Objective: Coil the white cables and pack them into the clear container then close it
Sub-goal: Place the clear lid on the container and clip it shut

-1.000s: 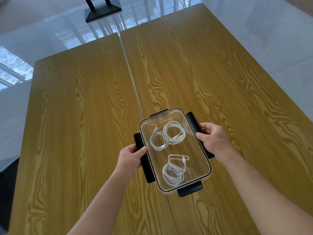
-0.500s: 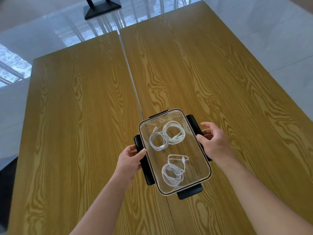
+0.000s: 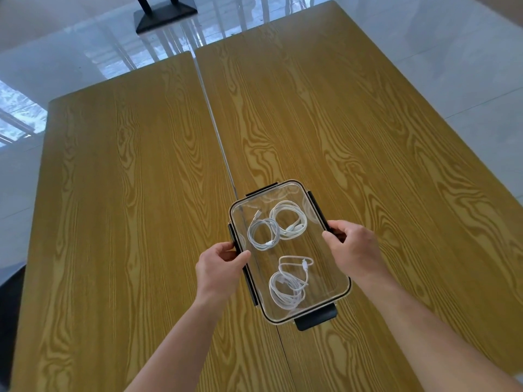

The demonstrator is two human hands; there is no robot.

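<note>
A clear container [image 3: 331, 281] with its clear lid on lies on the wooden table. Three coiled white cables rest inside: two at the far end [image 3: 288, 219] [image 3: 261, 233] and one at the near end [image 3: 287, 290]. My left hand [image 3: 219, 268] presses the black latch [image 3: 249, 278] on the left long side, which lies folded flat against the wall. My right hand [image 3: 352, 248] grips the black latch [image 3: 317, 205] on the right long side, folded down too. The near-end latch [image 3: 315, 318] still sticks out flat. The far-end latch [image 3: 261, 189] shows as a thin black strip.
Two wood-grain tables [image 3: 127, 193] stand side by side with a narrow seam [image 3: 218, 137] between them; the container straddles it. A black stand base [image 3: 164, 12] sits on the glossy floor beyond the far edge.
Both side latches, which stuck out wide before, have been folded down against the container under my hands. The container has stayed in place.
</note>
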